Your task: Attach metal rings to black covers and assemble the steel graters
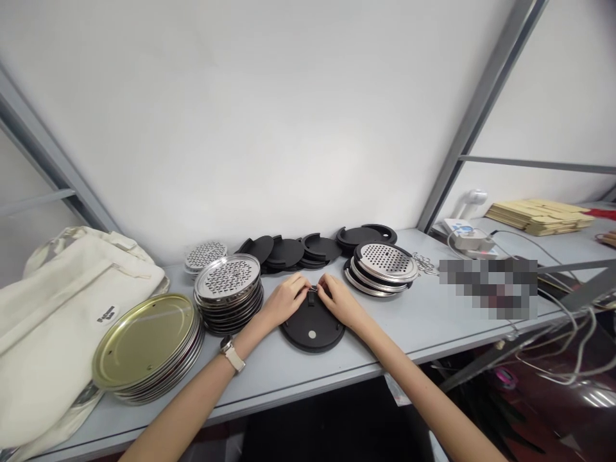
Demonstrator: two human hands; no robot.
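Note:
A round black base [293, 332] lies flat on the table in front of me, with a light grey dot near its front and a short black tab [310, 299] at its far edge. Over that tab, my left hand [290, 297] and my right hand [339, 301] come together with pinched fingertips. Between them shows a bit of a small metal ring [313, 290], mostly hidden by the fingers. Both hands touch the far rim of the base. A pile of loose metal rings [424, 264] lies to the right.
Stacked perforated metal graters [230, 277] and gold-coloured round lids [149, 333] stand left, beside a cream canvas bag [72, 308]. More black bases [283, 251] line the wall. Right of me are graters in black bases [385, 260], a white box [466, 234] and cables.

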